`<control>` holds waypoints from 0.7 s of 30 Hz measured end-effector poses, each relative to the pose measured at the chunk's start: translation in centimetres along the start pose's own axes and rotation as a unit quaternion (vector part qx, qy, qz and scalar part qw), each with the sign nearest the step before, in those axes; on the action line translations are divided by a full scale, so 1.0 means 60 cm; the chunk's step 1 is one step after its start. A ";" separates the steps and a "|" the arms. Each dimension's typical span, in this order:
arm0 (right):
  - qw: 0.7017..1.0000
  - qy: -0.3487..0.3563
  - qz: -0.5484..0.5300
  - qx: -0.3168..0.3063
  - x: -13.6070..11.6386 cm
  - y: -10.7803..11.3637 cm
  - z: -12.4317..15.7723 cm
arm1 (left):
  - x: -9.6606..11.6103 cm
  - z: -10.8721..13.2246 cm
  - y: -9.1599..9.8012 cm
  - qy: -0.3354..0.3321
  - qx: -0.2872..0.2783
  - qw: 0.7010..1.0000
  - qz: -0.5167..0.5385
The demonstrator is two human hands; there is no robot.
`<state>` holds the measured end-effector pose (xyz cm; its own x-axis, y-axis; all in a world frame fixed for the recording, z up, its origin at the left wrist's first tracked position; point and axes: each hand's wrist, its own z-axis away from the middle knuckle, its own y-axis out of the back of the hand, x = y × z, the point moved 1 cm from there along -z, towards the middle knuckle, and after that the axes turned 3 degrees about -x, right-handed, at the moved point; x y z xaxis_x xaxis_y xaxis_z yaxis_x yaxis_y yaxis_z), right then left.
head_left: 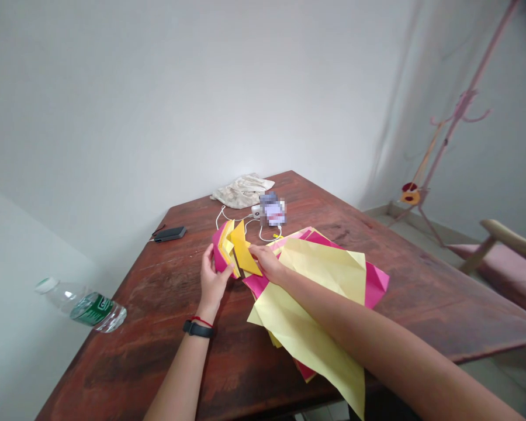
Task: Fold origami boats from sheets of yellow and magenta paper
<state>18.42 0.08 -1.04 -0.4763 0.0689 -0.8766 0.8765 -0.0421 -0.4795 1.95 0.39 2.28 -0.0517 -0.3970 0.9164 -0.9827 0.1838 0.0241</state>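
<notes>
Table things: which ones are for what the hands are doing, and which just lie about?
Probably for it:
folded paper bundle, in left hand
yellow folded piece, in right hand
paper sheets

Seemingly just lying about:
plastic bottle
dark device
pale cloth

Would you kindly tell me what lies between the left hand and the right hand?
In the head view, a pink-and-yellow paper bundle, in the left hand, and a folded yellow piece, in the right hand, lie between them.

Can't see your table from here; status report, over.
Left hand holding folded stack. Right hand holding yellow piece. Sheets spread beneath right forearm; nothing seen blocking either hand.
</notes>
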 end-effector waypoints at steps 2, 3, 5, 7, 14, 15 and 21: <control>1.000 0.002 -0.006 -0.016 -0.001 -0.002 0.003 | -0.001 0.001 -0.003 -0.014 -0.022 0.999 -0.023; 1.000 0.002 -0.008 -0.023 -0.001 -0.003 0.004 | -0.002 0.002 -0.004 -0.016 -0.031 0.999 -0.028; 0.999 0.002 -0.010 -0.032 -0.001 -0.005 0.006 | -0.003 0.004 -0.006 -0.014 -0.045 0.998 -0.034; 0.999 0.002 -0.011 -0.035 0.000 -0.006 0.007 | -0.004 0.005 -0.007 -0.013 -0.055 0.998 -0.042; 1.000 0.000 -0.016 -0.018 -0.001 0.000 0.004 | 0.001 0.000 0.000 -0.029 -0.027 0.999 -0.037; 1.000 0.001 -0.018 -0.016 -0.002 0.001 0.003 | 0.002 -0.001 0.001 -0.030 -0.018 0.999 -0.037; 1.000 0.010 -0.020 -0.011 -0.004 -0.001 0.007 | 0.002 0.002 0.000 -0.035 -0.034 0.997 -0.061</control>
<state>18.44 -0.34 -0.79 -0.5101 0.0895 -0.8554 0.8579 -0.0177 -0.5135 1.94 0.23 2.36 0.0522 -0.4811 0.8751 -0.9683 0.1899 0.1622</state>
